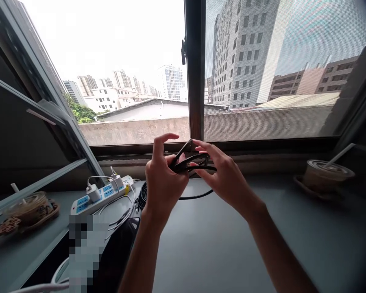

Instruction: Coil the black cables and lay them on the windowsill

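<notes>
Likely an office, desk point(207, 240) by window point(197, 81), power strip point(107, 193)

1. Left hand point(166, 177): partly curled, the left index finger point(159, 148) raised and crooked above it.
2. Right hand point(225, 171): just beside it, right index finger point(210, 149) extended leftward above the right thumb point(203, 175).
3. Left forearm point(142, 256) and right forearm point(273, 244) converge toward the hands.

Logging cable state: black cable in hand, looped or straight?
Looped: several bends of the cable show bunched between the left hand and right hand. Whether it's tied: cannot tell.

Power strip point(108, 193) left of held cable point(181, 166)
</notes>
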A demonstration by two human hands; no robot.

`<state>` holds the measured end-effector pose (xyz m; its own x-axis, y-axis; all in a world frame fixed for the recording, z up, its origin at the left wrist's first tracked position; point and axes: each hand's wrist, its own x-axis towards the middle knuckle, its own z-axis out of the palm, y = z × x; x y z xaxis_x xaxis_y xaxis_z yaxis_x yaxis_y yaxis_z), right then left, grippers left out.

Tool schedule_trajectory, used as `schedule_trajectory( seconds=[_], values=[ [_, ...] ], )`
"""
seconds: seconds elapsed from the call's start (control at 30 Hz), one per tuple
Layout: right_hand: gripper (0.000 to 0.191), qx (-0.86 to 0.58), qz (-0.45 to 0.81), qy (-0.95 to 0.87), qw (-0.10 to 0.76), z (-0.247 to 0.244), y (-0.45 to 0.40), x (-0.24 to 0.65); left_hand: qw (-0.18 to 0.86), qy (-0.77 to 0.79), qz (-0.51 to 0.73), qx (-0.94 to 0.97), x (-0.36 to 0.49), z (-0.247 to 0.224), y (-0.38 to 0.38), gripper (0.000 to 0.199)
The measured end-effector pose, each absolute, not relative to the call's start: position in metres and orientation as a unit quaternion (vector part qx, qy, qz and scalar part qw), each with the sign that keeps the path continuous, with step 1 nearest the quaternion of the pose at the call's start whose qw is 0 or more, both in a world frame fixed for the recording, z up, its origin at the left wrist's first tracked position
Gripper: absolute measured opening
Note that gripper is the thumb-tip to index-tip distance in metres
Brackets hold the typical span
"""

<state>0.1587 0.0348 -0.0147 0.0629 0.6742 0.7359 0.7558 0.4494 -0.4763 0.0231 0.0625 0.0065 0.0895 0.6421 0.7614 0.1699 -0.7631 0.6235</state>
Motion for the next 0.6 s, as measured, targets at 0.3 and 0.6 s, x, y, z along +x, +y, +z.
schedule_trajectory(
  seconds=[0.3, 0.6],
  values=[
    [0.024, -0.566, -0.052, -0.627, 0.533, -0.014, 0.039, 0.172, 0.183, 0.238, 0.695, 0.653, 0.014, 0.016, 0.059, 0.039],
    [0.030, -0.543, -0.036, -0.627, 0.557, -0.009, 0.037, 0.175, 0.326, 0.154, 0.663, 0.657, 0.006, 0.017, 0.085, 0.068]
  ],
)
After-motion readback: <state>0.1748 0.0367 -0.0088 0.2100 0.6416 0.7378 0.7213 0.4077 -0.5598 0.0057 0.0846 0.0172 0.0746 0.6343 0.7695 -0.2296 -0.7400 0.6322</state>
